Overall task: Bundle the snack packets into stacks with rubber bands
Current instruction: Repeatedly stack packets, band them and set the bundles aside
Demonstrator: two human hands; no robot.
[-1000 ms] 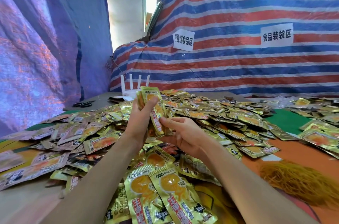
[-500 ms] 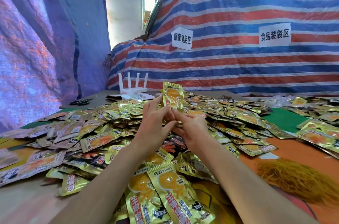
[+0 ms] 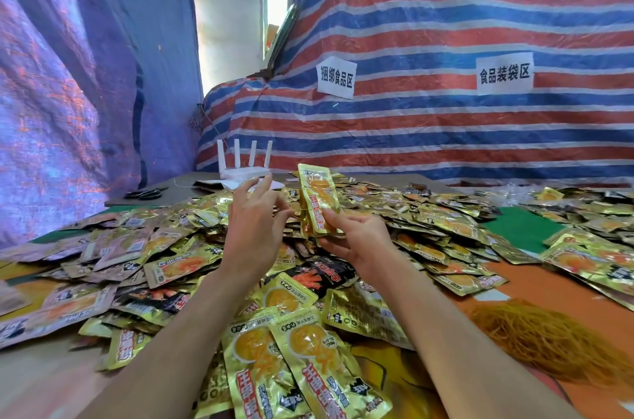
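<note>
Head view: on a table [image 3: 535, 284] before a striped tarp [image 3: 446, 130], strewn with loose snack packets [image 3: 178, 267], the right hand [image 3: 356, 240] grips an upright packet stack [image 3: 317, 199] at its lower end, the left hand [image 3: 255, 229] is just beside it with fingers spread, and a rubber band heap [image 3: 549, 339] lies at right.

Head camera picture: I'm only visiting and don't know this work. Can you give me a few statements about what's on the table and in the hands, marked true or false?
1. The right hand holds a stack of gold packets upright above the heap. True.
2. The rubber bands lie left of both hands. False: the rubber bands lie in a pile to the right, on the orange surface.
3. A white router with four antennas stands at the far end of the table. True.
4. The sheet behind the table is plain green. False: the tarp is striped red, blue and white.
</note>
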